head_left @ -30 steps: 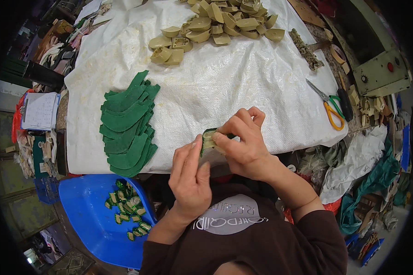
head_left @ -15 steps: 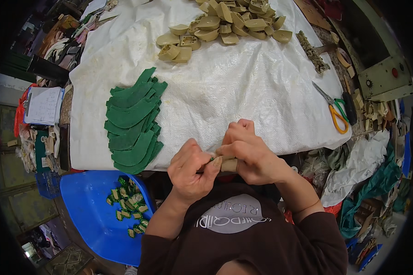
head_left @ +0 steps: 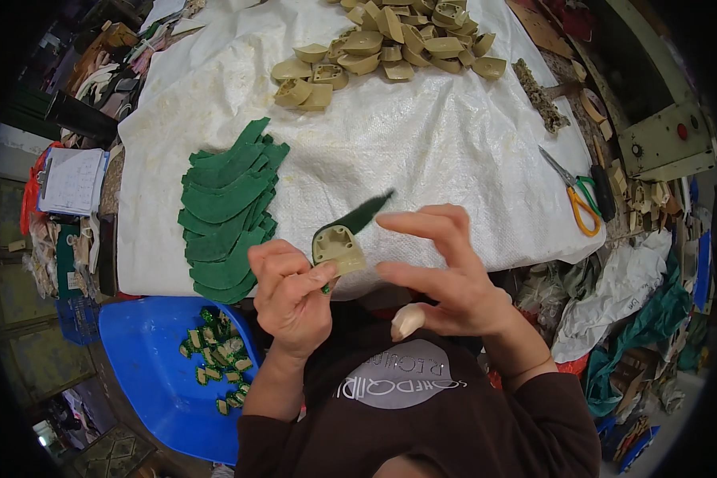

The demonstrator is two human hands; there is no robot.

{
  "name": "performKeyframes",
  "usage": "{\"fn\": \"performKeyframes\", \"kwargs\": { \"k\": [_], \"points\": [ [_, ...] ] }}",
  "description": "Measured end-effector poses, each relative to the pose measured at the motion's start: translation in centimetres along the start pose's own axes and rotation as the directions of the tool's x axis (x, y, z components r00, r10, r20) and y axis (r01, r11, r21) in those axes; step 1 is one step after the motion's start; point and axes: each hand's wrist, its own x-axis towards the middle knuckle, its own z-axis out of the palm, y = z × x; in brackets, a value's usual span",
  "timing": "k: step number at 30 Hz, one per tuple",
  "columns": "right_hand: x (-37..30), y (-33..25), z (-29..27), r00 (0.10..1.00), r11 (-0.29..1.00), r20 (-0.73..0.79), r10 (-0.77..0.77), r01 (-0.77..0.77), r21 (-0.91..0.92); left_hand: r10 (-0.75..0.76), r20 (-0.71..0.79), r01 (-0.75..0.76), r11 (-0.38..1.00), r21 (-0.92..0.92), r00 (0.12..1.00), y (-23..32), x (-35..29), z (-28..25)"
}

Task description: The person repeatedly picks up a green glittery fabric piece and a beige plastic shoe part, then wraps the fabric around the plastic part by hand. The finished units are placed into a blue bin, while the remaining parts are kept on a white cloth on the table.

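Observation:
My left hand [head_left: 291, 296] grips a beige plastic shoe heel [head_left: 338, 248], its hollowed, holed face turned up. A green cover strip [head_left: 366, 213] runs along the heel's far side, and one end sticks out loose to the right. Just right of the heel is my right hand [head_left: 450, 275], fingers spread and holding nothing; a pale wrapping [head_left: 408, 320] covers its thumb tip. Left of the hands lies an overlapping stack of curved green cover pieces [head_left: 227, 211]. Bare beige heels [head_left: 406, 40] are heaped at the far side of the table.
A white woven sheet [head_left: 422, 151] covers the table. Scissors [head_left: 577, 199] with orange and green handles lie at the right edge. Below the table's left side, a blue tub [head_left: 147, 374] holds several green-covered heels [head_left: 215, 354]. A clipboard [head_left: 73, 182] sits far left.
My hands have moved apart. The left has shifted left and turned the heel face up into view; the right has let go and opened. The green strip's loose end now shows.

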Motion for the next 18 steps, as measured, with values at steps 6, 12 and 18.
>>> {"fn": "performKeyframes", "kwargs": {
  "k": [6, 12, 18],
  "points": [
    [-4.2, 1.9, 3.9, 0.776, 0.446, -0.008, 0.630, -0.353, 0.823, -0.006, 0.075, 0.024, 0.970, -0.243, 0.997, 1.6, 0.3, 0.2],
    [-3.9, 0.8, 4.5, 0.746, 0.256, 0.043, 0.665, -0.281, 0.925, 0.052, 0.228, 0.050, 0.906, -0.420, 0.972, 2.4, 0.1, 1.2],
    [-3.8, 3.2, 4.8, 0.639, 0.197, 0.180, 0.748, -0.472, 0.859, 0.103, 0.269, 0.030, 0.894, -0.447, 0.958, 4.0, -0.4, 1.8]
  ]
}}
